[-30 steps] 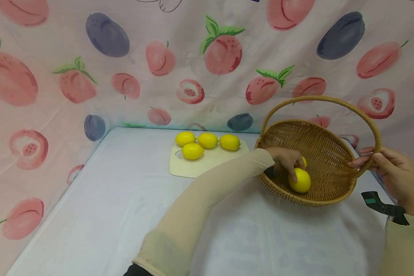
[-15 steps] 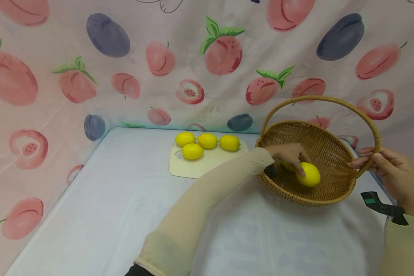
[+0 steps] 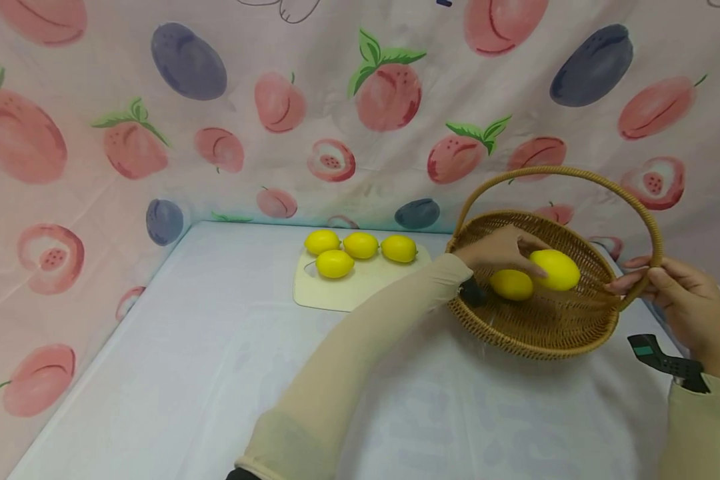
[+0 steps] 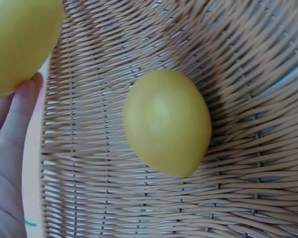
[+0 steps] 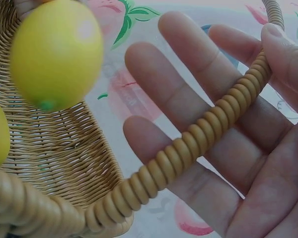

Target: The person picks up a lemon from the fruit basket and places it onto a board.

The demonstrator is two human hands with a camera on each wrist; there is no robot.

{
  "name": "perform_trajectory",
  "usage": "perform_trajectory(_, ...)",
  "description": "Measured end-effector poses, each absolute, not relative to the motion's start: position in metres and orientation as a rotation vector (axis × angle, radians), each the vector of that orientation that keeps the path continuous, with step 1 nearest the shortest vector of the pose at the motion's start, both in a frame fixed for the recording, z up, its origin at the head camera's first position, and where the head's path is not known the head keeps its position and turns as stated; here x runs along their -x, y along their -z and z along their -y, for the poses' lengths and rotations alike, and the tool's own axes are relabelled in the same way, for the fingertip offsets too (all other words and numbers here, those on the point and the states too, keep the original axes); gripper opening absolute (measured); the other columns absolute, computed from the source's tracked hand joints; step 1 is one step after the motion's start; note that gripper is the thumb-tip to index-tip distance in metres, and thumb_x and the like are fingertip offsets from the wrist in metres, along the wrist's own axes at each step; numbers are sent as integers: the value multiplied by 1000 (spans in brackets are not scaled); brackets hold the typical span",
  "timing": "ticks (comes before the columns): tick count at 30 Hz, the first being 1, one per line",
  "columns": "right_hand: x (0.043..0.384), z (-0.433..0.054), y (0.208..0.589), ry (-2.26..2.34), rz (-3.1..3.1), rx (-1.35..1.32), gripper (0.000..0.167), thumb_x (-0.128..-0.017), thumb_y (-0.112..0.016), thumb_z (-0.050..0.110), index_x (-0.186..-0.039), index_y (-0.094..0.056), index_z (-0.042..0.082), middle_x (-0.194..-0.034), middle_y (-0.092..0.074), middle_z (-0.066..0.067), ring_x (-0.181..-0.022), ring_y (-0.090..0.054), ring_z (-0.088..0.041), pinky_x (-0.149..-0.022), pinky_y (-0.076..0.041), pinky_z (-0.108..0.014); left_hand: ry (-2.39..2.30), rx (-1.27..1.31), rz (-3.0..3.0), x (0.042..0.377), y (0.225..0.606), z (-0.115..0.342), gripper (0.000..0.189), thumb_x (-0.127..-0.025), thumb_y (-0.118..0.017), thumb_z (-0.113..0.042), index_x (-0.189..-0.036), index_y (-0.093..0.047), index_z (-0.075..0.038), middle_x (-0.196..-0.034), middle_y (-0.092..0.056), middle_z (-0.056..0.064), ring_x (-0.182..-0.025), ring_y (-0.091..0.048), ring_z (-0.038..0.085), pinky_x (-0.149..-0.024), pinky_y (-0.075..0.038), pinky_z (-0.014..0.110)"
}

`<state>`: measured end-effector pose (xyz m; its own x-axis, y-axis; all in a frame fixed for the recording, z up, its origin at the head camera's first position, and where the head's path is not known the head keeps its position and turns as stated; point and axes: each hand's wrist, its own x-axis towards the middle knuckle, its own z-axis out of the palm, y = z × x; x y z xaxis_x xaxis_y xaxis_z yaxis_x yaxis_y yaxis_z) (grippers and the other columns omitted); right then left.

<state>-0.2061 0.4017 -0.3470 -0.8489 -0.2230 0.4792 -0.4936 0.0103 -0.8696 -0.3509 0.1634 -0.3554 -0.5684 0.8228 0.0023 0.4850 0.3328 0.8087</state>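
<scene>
My left hand (image 3: pixel 499 249) holds a lemon (image 3: pixel 555 269) in its fingertips, up inside the wicker basket (image 3: pixel 534 351). A second lemon (image 3: pixel 512 285) lies in the basket just below that hand, its pointed end showing in the left wrist view. The basket is tipped so its inside faces me. On the right side my right hand (image 3: pixel 690 293) pinches the basket's wrapped handle (image 5: pixel 188 144) between thumb and forefinger. Its other fingers (image 5: pixel 154 79) stretch out behind the handle.
A cream cutting board (image 3: pixel 319 293) lies left of the basket with several lemons (image 3: pixel 335 264) grouped on its far side. White cloth covers the table (image 3: pixel 186 373). A fruit-print curtain (image 3: pixel 228 187) hangs behind and along the left.
My left hand has raised the held lemon and carried it rightward, uncovering the other lemon beneath. The right hand stays on the handle, and the basket has barely moved.
</scene>
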Motion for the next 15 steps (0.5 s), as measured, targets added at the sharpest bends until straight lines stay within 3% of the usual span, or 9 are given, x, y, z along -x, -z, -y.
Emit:
perform_trajectory(9, 206, -403, 347, -1947, 2077, -721, 29, -99, -29, -7, -114, -53, -12, -94, -73, -6, -85, -69, -12, -77, -53, -15, -1392, -971, -2245, 354, 350, -158, 56, -79, -76, -30, -131, -57, -21, -126, -60, -11, -101, -56, -3, -82, -44, 8)
perform_trajectory(15, 205, -403, 348, -1937, 2082, -708, 29, -99, -28, -6, -114, -52, -13, -93, -73, -5, -84, -69, -12, -77, -53, -14, -1418, -1027, -2255, 353, 341, -152, 54, -79, -76, -29, -129, -58, -22, -125, -61, -12, -102, -54, -6, -83, -41, 6)
